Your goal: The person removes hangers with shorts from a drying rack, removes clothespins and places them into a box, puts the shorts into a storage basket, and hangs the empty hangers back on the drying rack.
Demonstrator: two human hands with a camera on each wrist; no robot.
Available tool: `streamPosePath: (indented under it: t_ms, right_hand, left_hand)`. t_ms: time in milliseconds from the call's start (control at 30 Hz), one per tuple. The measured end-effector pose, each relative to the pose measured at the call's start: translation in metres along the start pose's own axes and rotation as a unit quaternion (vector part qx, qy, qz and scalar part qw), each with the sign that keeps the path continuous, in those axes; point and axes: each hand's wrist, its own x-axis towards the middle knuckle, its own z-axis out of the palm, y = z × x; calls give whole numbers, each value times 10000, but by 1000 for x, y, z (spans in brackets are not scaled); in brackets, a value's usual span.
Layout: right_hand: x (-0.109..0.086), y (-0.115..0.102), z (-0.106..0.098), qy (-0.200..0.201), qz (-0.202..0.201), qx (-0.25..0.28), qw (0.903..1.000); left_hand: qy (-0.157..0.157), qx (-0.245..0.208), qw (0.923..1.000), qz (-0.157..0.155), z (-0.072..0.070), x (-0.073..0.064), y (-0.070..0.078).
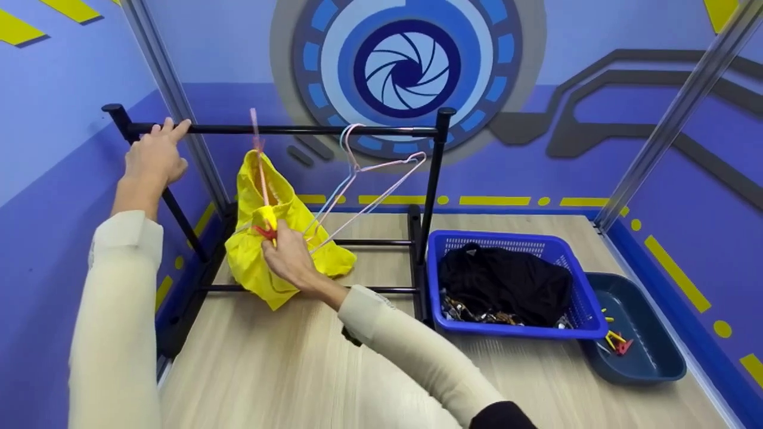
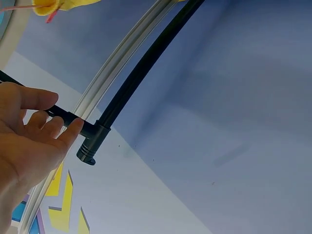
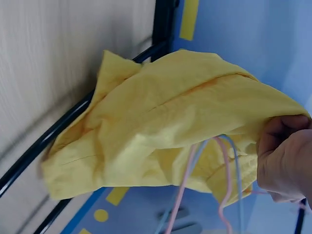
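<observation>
A yellow cloth garment [image 1: 271,262] hangs bunched at a pink hanger [image 1: 255,125] on the black rack's top bar [image 1: 310,129]. My right hand [image 1: 292,253] grips the garment near the hanger's end. A red clip [image 1: 265,232] and a yellow clip [image 1: 268,215] show at its fingertips; whether the fingers pinch the red clip too is unclear. In the right wrist view, this hand [image 3: 287,158] has its fingers curled at the garment's edge. My left hand [image 1: 156,152] rests on the bar's left end, fingers extended over it; its palm side [image 2: 34,136] shows in the left wrist view.
Pink and blue hangers [image 1: 351,161] hang farther right on the bar. Beside the rack stands a blue basket [image 1: 438,298] holding black clothing [image 1: 506,277]. A dark tray [image 1: 650,363] with red and yellow clips [image 1: 617,342] lies partly under the basket. Walls enclose the back and sides.
</observation>
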Motion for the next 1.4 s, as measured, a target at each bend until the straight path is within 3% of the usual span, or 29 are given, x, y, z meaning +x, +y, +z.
streamPosePath:
  t_ms: [200,400,700,933,1067,1233,1333,1400]
  right_hand:
    - [-9,-4,-37,12,-68,608,9981]
    - [-24,-10,-84,-278,-258,696,9969]
    - [-63,-10,-167,-720,-363,1467,9859]
    - [-99,1,-260,-1219,432,2253,9657]
    - [-116,12,-315,-1596,612,2440,9546]
    - [-123,31,-391,-2042,264,2214,9532]
    - [-118,45,-443,-2582,-59,2089,9432]
    - [-114,57,-475,-2973,-304,2139,9300]
  left_hand:
    - [10,-46,10000,54,-3,9,3]
    - [-86,-145,9998,63,-4,15,7]
    - [-241,-100,9996,131,-7,20,2]
    - [-149,-172,9997,-5,-6,22,-5]
    - [-128,-199,9997,-67,-4,23,-6]
    - [-82,-248,9995,-150,-5,24,-8]
    - [-39,-86,9998,-192,-6,28,-6]
    - [-35,135,9996,-242,-6,31,-2]
